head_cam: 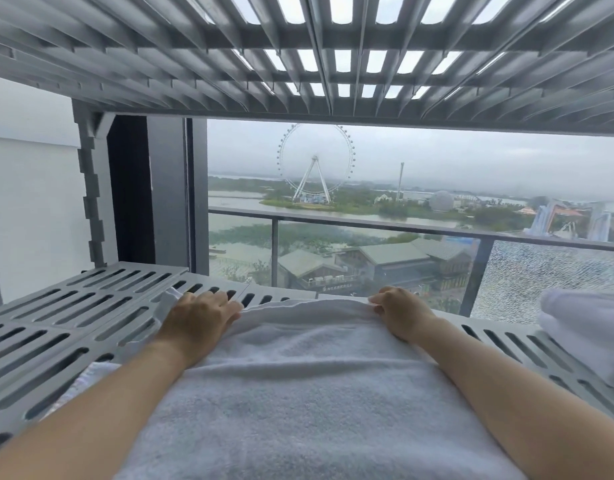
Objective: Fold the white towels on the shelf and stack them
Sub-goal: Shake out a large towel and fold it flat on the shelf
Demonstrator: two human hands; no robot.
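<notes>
White towel (298,393): plush, spread flat on the slatted shelf (56,323). Your left hand (201,317) and right hand (399,313) pinch its rumpled far edge.

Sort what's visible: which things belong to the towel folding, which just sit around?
Job: spread white terry towel, left hand and right hand gripping its far edge; second white towel at right; grey slotted plastic shelf beneath.
Idle: grey slatted upper shelf; glass balcony railing outside.

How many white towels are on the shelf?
2: a white terry towel spread centrally, its far edge under the left hand and right hand; a bundled white towel at the right edge, possibly hiding more.
</notes>
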